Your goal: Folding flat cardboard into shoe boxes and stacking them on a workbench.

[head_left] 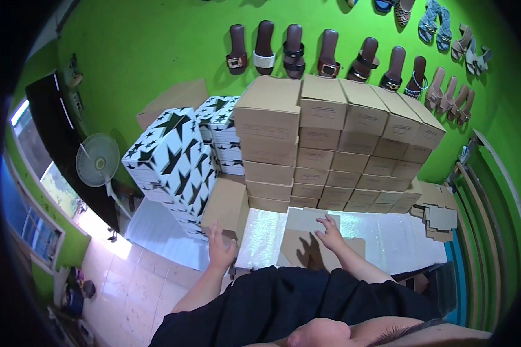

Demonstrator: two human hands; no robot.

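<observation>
A brown cardboard box (224, 199) stands at the left of the white-covered table, beside the star-patterned boxes. My left hand (221, 247) is at its near end, fingers stretched out and touching or very close to the cardboard; it does not wrap round the box. My right hand (331, 234) hovers with spread fingers over a flat piece of cardboard (352, 245), casting a shadow on it. This piece is brown on its near part, with a paler grey section (295, 218) at the far side. Nothing shows between the right fingers.
Brown boxes (269, 124) rise in stacked rows along the table's back. White boxes with black stars (173, 150) stand at left. Flat cardboard pieces (441, 218) lie at right. Sandals (329, 55) hang on the green wall. A fan (98, 159) stands left, near a bright doorway.
</observation>
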